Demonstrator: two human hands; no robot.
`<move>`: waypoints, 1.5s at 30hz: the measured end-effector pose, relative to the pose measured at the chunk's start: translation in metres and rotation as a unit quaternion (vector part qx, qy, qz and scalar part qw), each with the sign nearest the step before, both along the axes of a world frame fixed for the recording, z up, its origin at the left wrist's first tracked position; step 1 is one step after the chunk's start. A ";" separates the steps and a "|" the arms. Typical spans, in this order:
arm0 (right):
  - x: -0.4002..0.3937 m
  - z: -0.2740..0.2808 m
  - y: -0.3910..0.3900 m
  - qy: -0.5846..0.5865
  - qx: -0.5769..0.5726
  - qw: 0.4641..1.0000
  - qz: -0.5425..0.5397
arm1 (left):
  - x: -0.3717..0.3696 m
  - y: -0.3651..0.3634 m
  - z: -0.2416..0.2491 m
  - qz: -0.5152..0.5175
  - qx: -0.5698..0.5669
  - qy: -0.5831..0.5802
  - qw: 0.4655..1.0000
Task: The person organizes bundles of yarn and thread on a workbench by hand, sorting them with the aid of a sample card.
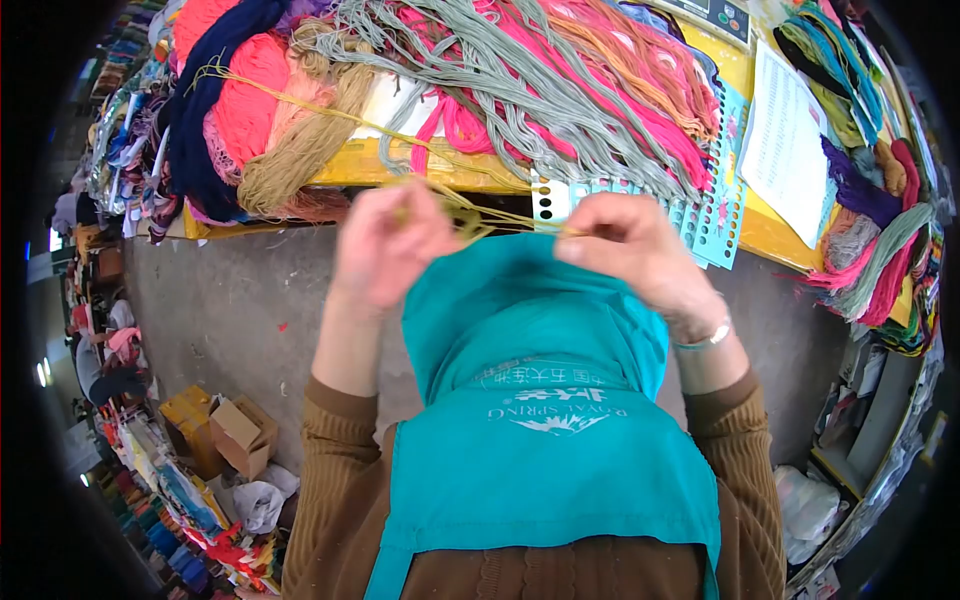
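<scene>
Yellow embroidery thread (487, 232) stretches between my two hands, just past the table's front edge and above my lap. My left hand (395, 245) is smeared by motion, its fingers curled in around the thread. My right hand (640, 250) pinches the same strands between thumb and fingertips. One length of this thread trails back over the tan skein (325, 130) on the table. Beyond my hands lie long grey skeins (510, 80) on top of bright pink ones (655, 110).
A yellow table (470, 172) carries coral skeins (250, 100), a navy skein (195, 130), punched cards (722, 190), a printed sheet (787, 140) and a scale (715, 12). More skeins (880, 230) hang at right. An open carton (243, 437) stands on the floor at left.
</scene>
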State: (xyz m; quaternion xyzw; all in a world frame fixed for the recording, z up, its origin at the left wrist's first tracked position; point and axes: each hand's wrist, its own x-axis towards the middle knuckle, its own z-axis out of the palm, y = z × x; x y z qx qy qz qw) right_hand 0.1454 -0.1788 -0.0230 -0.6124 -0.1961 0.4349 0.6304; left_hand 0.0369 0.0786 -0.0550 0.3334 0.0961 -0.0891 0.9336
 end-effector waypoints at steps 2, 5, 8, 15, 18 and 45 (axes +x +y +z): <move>0.010 0.007 -0.031 -0.188 0.046 0.979 -0.069 | -0.018 0.043 0.002 0.036 -0.164 -0.040 0.985; 0.028 0.014 -0.089 0.025 0.287 0.918 -0.274 | -0.065 0.119 0.002 0.242 -0.176 -0.027 0.954; 0.061 0.024 -0.198 0.193 0.468 0.820 -0.266 | -0.145 0.224 -0.019 0.434 -0.104 0.040 0.894; 0.110 0.044 -0.482 -0.224 -0.118 0.606 -0.754 | -0.262 0.334 -0.006 0.733 0.208 0.165 0.626; 0.116 0.073 -0.412 -0.569 -0.474 0.517 -0.430 | -0.213 0.293 0.008 0.536 0.144 0.052 0.830; 0.033 -0.063 -0.012 -0.349 -0.124 0.924 -0.100 | 0.025 -0.093 -0.007 0.017 0.227 0.121 0.966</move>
